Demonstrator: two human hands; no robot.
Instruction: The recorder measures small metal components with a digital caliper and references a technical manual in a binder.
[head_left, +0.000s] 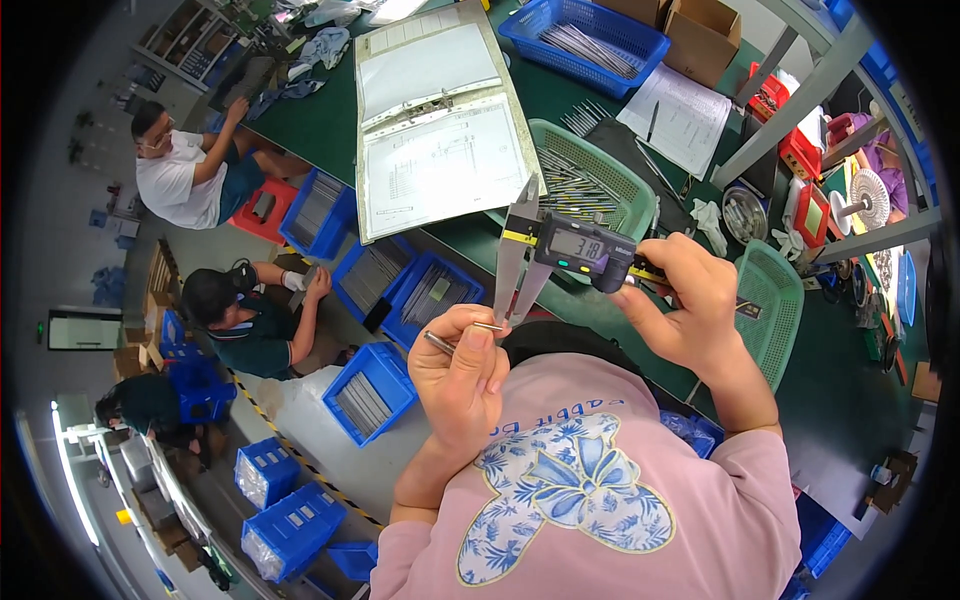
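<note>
L hand [462,388]: fingers pinch thin metal rod [438,343], tip at lower jaws of caliper [585,252]; contact hard to tell. R hand [697,308]: fingers curled round caliper's right end. Step now, I'd say: gauging rod. Next move calls for rod square & steady btwn jaws.

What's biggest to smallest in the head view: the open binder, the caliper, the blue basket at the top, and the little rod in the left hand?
1. Open binder
2. Blue basket and caliper: unsure which looks bigger, since the caliper is nearer the camera
3. Little rod, pinched in the left hand
</note>
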